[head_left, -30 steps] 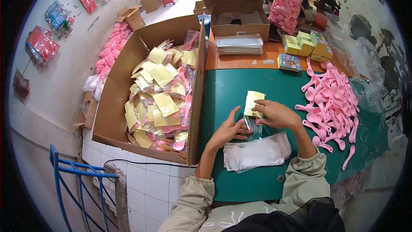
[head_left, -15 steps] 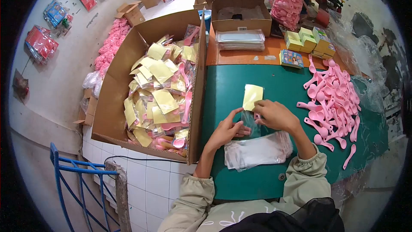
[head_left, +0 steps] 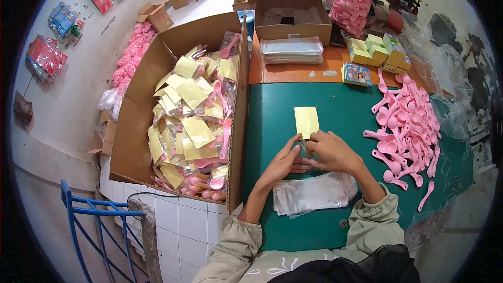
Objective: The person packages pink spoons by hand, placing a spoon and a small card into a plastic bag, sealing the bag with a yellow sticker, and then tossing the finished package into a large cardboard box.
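A clear plastic bag (head_left: 303,147) with a pale yellow card (head_left: 306,121) at its far end lies before me on the green table top. My left hand (head_left: 283,165) is at the bag's near end, index finger and thumb closed against its left side. From the right, my right hand (head_left: 334,152) pinches the same end, its fingers curled. My fingers cover most of that end, so what else is inside is hidden. Just below both hands is a stack of flat clear bags (head_left: 314,195).
Loose pink spoons (head_left: 406,126) are heaped at the right. An open carton (head_left: 123,147) of filled packets stands left. At the back are a bag stack (head_left: 292,50), card stacks (head_left: 374,52), an open box (head_left: 296,31) and a bag of pink spoons (head_left: 353,2).
My hands have drawn closer together at the bag's near end, and the pink piece seen there is now hidden. The yellow card sits slightly lower in view.
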`<state>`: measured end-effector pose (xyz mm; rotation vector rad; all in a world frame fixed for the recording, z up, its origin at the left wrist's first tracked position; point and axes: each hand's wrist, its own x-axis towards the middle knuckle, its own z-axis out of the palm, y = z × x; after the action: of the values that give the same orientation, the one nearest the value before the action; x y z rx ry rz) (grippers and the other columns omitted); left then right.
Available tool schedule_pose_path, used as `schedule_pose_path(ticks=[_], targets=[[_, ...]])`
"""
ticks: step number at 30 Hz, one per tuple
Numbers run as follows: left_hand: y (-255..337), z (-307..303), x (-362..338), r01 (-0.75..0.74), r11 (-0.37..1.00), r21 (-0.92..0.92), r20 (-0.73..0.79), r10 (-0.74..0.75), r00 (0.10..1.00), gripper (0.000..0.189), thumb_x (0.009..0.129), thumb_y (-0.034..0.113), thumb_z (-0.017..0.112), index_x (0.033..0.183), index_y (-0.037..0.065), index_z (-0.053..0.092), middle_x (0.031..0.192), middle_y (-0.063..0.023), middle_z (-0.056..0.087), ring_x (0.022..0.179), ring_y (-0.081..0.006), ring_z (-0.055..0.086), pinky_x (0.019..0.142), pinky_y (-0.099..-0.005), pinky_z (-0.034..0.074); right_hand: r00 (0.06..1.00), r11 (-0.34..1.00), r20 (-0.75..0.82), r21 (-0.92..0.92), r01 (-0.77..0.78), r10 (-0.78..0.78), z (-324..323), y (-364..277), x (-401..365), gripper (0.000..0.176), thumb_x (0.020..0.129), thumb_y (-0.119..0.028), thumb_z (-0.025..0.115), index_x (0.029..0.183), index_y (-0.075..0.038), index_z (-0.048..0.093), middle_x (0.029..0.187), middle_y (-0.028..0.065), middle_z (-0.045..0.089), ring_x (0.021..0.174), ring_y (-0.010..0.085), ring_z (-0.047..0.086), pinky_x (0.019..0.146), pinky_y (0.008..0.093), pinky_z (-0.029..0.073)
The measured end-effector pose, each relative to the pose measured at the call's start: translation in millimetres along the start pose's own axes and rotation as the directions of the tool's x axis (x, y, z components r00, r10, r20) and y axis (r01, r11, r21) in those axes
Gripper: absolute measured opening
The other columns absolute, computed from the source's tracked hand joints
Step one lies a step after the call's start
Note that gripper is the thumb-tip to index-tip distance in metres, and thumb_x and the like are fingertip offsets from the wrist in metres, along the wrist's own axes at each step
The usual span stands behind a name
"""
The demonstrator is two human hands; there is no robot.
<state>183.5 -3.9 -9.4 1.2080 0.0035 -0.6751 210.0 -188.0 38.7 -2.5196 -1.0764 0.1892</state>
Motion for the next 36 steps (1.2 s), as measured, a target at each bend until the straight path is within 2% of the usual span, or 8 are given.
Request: schedule_pose_path(ticks=[2,10,13,16,25,31,34,36], targets=[[-2,-3,1,0.013,0.999,-0.036,-0.001,-0.013,1.0,0.05,0.099,0.032,0.033,0.144,0.015,0.018,0.102,-0.0148,0.063,0.094,-0.0236,0.064,0.084,-0.0365,0.052,0.999,0.996,0.022,0.085,0.038,-0.04,-4,-4,1,0.017,0.069,-0.018,0.067,0.077,-0.007,0.057,0.088,0.0106,0.055,0.09,0.0276,0.054,0.073,0.0386,0.041],[0,-7,3,0.038,0.945,-0.324,0.03,-0.03,0.999,0.055,0.098,0.03,0.036,0.145,0.011,0.013,0.1,-0.0143,0.064,0.096,-0.0256,0.063,0.092,-0.0401,0.047,0.995,0.997,-0.082,-0.052,0.049,-0.053,0,-10,3,0.025,0.066,-0.012,0.068,0.084,-0.006,0.052,0.088,0.0092,0.052,0.088,0.026,0.051,0.072,0.038,0.04],[3,-7,2,0.017,0.945,-0.327,0.067,0.005,0.998,0.057,0.098,0.029,0.037,0.145,0.011,0.009,0.106,-0.0156,0.062,0.1,-0.0251,0.061,0.093,-0.0397,0.046,0.991,0.996,-0.113,-0.064,0.06,-0.067,3,-10,0,0.025,0.067,-0.012,0.068,0.085,-0.006,0.052,0.088,0.0091,0.051,0.087,0.0261,0.051,0.072,0.0379,0.04],[-1,-4,6,-0.031,0.968,-0.249,-0.005,0.031,1.0,0.059,0.099,0.029,0.036,0.145,0.012,0.005,0.116,-0.0179,0.056,0.103,-0.0256,0.06,0.094,-0.0392,0.045,0.985,0.997,-0.155,-0.033,0.073,-0.078,3,-10,-3,0.024,0.068,-0.012,0.068,0.085,-0.006,0.053,0.088,0.0094,0.051,0.087,0.0263,0.051,0.072,0.0376,0.04],[-3,5,1,-0.232,0.972,-0.035,0.078,0.234,0.969,0.08,0.097,0.038,0.037,0.138,0.021,-0.029,0.129,-0.0244,0.044,0.116,-0.0325,0.049,0.099,-0.042,0.04,0.996,0.986,-0.092,0.163,0.016,-0.001,9,2,-8,0.02,0.071,-0.012,0.067,0.084,-0.005,0.054,0.087,0.0119,0.052,0.085,0.0308,0.052,0.071,0.0406,0.042],[-4,12,-6,-0.331,0.927,0.175,0.13,0.312,0.941,0.088,0.094,0.046,0.041,0.136,0.024,-0.033,0.127,-0.0266,0.044,0.109,-0.0316,0.054,0.097,-0.0438,0.041,0.997,0.971,0.013,0.225,-0.08,0.08,6,-3,-10,0.019,0.071,-0.013,0.067,0.082,-0.004,0.055,0.083,0.0127,0.054,0.082,0.0313,0.054,0.069,0.0423,0.043],[-3,13,-8,-0.321,0.918,0.233,0.107,0.304,0.947,0.086,0.095,0.044,0.04,0.136,0.023,-0.032,0.12,-0.0249,0.051,0.102,-0.029,0.057,0.096,-0.0423,0.043,0.994,0.973,0.057,0.205,-0.106,0.096,3,-8,-9,0.017,0.071,-0.013,0.066,0.081,-0.004,0.055,0.081,0.0125,0.055,0.081,0.031,0.054,0.068,0.0427,0.042],[3,16,-9,-0.291,0.906,0.309,0.017,0.3,0.954,0.081,0.095,0.036,0.043,0.141,0.021,-0.022,0.111,-0.0225,0.056,0.095,-0.0252,0.06,0.09,-0.0393,0.046,0.994,0.979,0.076,0.182,-0.093,0.081,3,-10,-8,0.016,0.072,-0.014,0.065,0.08,-0.004,0.056,0.08,0.0124,0.056,0.08,0.0308,0.054,0.067,0.0428,0.04]])
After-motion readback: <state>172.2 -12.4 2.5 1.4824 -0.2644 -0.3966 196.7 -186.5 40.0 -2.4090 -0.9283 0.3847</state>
